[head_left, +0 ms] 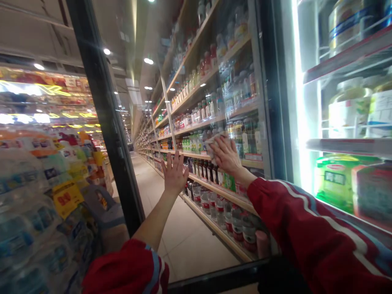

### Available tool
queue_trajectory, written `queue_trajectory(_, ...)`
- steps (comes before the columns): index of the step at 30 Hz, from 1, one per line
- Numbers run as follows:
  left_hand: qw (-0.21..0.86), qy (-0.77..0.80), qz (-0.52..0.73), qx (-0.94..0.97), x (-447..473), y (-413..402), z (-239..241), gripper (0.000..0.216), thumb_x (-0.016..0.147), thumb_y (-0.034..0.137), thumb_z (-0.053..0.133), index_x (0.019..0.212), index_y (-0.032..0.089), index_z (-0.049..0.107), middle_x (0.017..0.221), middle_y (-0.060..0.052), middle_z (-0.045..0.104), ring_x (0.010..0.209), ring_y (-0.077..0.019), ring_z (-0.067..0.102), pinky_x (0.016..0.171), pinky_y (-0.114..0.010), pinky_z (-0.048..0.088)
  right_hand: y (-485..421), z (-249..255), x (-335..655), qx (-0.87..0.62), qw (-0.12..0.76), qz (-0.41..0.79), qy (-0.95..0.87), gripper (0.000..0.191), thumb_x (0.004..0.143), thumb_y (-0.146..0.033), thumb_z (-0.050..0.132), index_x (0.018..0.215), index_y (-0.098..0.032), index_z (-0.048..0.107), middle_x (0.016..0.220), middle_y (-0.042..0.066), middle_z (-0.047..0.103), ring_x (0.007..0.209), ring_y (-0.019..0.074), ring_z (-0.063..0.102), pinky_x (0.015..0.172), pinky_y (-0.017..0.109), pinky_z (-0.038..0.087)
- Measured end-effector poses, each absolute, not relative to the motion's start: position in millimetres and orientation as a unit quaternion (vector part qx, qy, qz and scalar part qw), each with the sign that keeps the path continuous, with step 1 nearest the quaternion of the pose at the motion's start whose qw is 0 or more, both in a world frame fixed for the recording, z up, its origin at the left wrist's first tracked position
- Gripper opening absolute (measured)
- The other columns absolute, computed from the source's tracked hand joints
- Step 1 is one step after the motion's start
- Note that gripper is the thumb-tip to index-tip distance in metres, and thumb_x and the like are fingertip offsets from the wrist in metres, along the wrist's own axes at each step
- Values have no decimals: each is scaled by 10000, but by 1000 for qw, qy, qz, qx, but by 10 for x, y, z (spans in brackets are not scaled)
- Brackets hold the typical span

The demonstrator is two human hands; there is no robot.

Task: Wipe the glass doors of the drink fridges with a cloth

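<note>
A dark-framed glass door stands in front of me, with bottle shelves and a tiled aisle visible in its pane. My left hand rests with fingers spread and palm toward the glass, holding nothing. Higher and to the right, my right hand presses a crumpled white cloth to the pane. Its fingers lie over the cloth, which sticks out past them on the left. Whether it is fabric or paper I cannot tell.
At right, a lit cooler holds bottles and a green package on wire shelves. Wrapped bottle packs are stacked at left, with a yellow price sign and a grey chair beside them.
</note>
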State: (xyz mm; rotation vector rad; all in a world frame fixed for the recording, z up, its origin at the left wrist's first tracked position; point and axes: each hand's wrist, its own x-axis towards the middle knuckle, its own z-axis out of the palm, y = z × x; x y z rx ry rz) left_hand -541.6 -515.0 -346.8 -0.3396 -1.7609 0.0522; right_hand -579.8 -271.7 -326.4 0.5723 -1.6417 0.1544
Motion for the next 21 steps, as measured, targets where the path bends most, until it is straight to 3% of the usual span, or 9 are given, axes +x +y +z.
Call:
queue_trajectory(5, 632, -761, 28, -145, -5434, -5143, -3483, 543, 864, 373, 437, 1366, 174, 379, 1454, -104, 324, 1404, -259, 64, 1129, -518, 37, -2587, -3291, -5838, 132, 675, 149, -710, 464, 873, -266, 392, 1333, -225, 432, 1454, 83, 337, 1368, 259, 239, 1085, 542, 195)
queue_trajectory(15, 651, -744, 49, -145, -5436, -5152, -3491, 521, 874, 353, 433, 1358, 165, 391, 1439, -109, 352, 1405, -247, 78, 1133, -496, 49, -3204, -3703, -5666, 291, 647, 55, -702, 403, 856, -234, 449, 1254, -245, 519, 1404, 77, 426, 1349, 232, 287, 1112, 508, 151)
queue_trajectory(21, 648, -746, 34, -149, -5436, -5151, -3585, 518, 870, 332, 443, 1361, 177, 384, 1440, -111, 349, 1404, -236, 90, 1134, -500, 34, -2656, -3728, -5838, 139, 684, 144, -701, 435, 875, -259, 393, 1301, -223, 472, 1429, 97, 378, 1363, 251, 258, 1093, 535, 174)
